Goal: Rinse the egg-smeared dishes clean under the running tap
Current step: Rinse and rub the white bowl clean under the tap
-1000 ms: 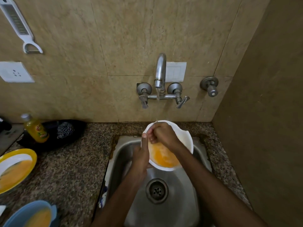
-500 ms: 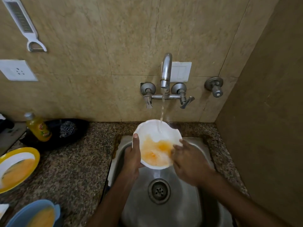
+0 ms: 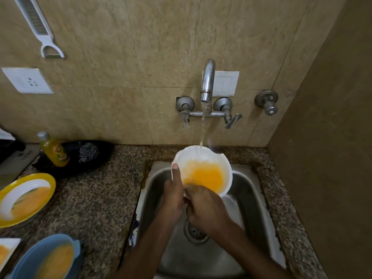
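Note:
A white bowl smeared with orange-yellow egg is held tilted over the steel sink. My left hand grips its left rim, thumb lying along the edge. My right hand is at the bowl's near rim with its fingertips inside, touching the egg smear. Water runs from the wall tap into the far side of the bowl. On the counter to the left wait a yellow-rimmed plate, a blue bowl and a white dish corner, all egg-smeared.
A yellow soap bottle and a steel scrubber rest in a black tray at the back left. The sink drain lies below my hands. A brown side wall closes the right. A peeler hangs on the tiles.
My right hand went from the bowl's upper rim, out to its right side, then to its near edge with fingertips in the egg. The stream grew stronger and the smear spread.

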